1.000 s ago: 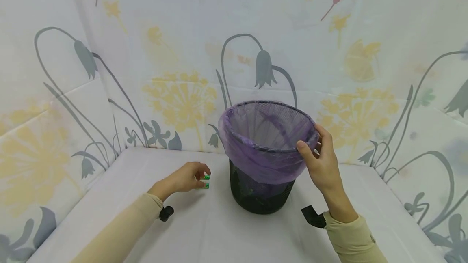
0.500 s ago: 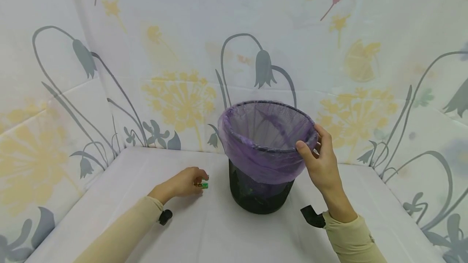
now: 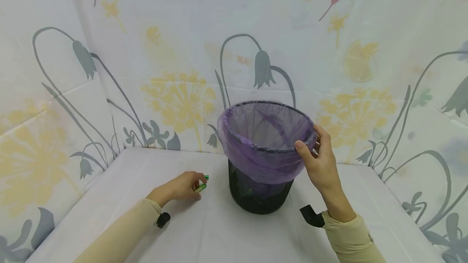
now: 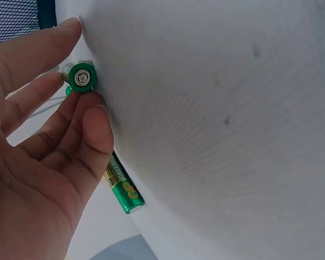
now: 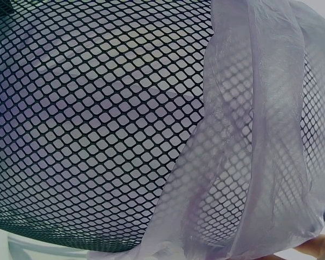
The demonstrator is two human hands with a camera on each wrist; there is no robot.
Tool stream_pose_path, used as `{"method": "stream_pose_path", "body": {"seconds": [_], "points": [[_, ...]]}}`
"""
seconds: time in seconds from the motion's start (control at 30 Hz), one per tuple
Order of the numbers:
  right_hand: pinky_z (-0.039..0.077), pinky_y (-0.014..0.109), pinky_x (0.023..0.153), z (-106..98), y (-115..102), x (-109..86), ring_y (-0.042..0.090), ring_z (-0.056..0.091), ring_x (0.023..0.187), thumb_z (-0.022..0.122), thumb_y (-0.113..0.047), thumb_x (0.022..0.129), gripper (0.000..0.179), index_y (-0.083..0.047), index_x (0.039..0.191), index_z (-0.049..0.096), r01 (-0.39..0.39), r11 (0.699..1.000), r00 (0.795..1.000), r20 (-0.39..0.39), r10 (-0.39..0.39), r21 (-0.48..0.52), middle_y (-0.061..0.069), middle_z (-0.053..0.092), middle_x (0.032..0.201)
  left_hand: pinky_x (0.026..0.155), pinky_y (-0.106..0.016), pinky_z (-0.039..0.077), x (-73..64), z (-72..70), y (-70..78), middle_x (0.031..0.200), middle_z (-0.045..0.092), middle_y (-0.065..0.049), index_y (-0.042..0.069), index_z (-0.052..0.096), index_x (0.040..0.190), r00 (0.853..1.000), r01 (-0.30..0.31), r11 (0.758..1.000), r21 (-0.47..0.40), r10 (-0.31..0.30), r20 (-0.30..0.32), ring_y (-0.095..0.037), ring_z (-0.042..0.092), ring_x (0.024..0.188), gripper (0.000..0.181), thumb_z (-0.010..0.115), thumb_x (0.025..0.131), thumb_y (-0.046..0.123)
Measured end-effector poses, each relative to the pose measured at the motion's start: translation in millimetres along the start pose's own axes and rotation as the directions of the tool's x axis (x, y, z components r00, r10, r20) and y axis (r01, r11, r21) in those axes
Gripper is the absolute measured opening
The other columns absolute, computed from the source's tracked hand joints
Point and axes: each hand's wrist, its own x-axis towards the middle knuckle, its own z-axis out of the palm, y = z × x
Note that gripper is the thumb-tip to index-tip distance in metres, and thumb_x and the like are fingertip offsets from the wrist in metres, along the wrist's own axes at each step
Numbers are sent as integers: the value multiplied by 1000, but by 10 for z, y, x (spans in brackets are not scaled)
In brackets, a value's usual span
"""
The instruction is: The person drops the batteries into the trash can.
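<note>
A black mesh waste bin stands on the white tabletop, lined with a purple bag folded over its rim. My right hand grips the rim at the right side, over the bag. Left of the bin, my left hand is low over the table, its fingers curled around a green AA-type battery, seen end-on in the left wrist view. The thumb is close above that battery. A second green and gold battery lies just past the fingers, partly hidden by them.
The white table meets a flower-printed cloth backdrop behind and at both sides. Dark wrist-camera mounts stick out below the left sleeve and the right sleeve.
My left hand has drawn slightly back and down, closing around one battery, which has turned to a slant. The right hand has kept its hold on the bin rim.
</note>
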Motion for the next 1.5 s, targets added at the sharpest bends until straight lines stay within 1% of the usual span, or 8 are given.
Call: {"method": "stream_pose_path", "body": {"seconds": [0.17, 0.33, 0.57, 0.73, 0.97, 1.23, 1.5], "points": [[35, 48, 102, 3, 0, 3, 28, 43, 126, 59, -25, 94, 66, -16, 149, 22, 2, 1000, 1000, 6, -2, -2, 10, 37, 142, 67, -31, 45, -6, 12, -1, 81, 56, -3, 1, 57, 124, 1000, 4, 1000, -11, -4, 14, -14, 51, 72, 52, 77, 75, 2], [36, 46, 101, 0, -2, 5, 28, 43, 125, 59, -24, 94, 66, -16, 149, 23, 7, 1000, 1000, 0, -7, -3, 10, 38, 142, 68, -32, 46, 11, 15, 5, 82, 56, -4, 3, 61, 117, 1000, -4, 1000, -26, 5, 20, -14, 53, 73, 45, 76, 75, 2], [35, 50, 102, -1, 8, 8, 29, 43, 125, 59, -25, 94, 66, -16, 149, 23, 12, 1000, 1000, 2, -12, -1, 12, 39, 140, 70, -32, 46, 21, 15, 14, 80, 58, -2, 3, 62, 112, 1000, 3, 999, -33, -2, 27, -13, 52, 74, 39, 76, 76, 4], [34, 51, 102, -4, 12, 6, 29, 42, 126, 59, -26, 94, 66, -16, 149, 23, 10, 1000, 1000, 2, -10, -1, 12, 39, 141, 69, -30, 45, 15, 13, 11, 78, 58, -3, 2, 60, 110, 1000, 3, 999, -49, -1, 25, -13, 52, 72, 38, 77, 75, 3], [34, 51, 102, 0, 16, 4, 29, 43, 126, 59, -26, 94, 66, -16, 149, 23, 8, 1000, 1000, 2, -8, -2, 12, 39, 141, 68, -30, 45, 6, 25, 16, 78, 57, -1, 2, 60, 110, 999, 23, 998, -61, -22, 23, -13, 52, 72, 38, 77, 76, 5], [34, 51, 102, -3, 18, 1, 29, 44, 125, 59, -26, 94, 66, -16, 148, 23, 9, 1000, 1000, -1, -9, -2, 12, 40, 139, 66, -30, 45, 11, 19, 33, 77, 57, -2, 2, 60, 109, 1000, 8, 998, -67, -7, 23, -13, 51, 71, 37, 77, 77, 4], [35, 50, 102, -4, 17, 1, 29, 44, 125, 59, -25, 94, 66, -16, 148, 23, 11, 1000, 1000, 0, -11, 0, 11, 40, 140, 64, -27, 45, 4, -5, 35, 76, 57, -5, 1, 60, 106, 1000, -5, 996, -87, 5, 6, -12, 51, 69, 37, 79, 74, 2]]}}
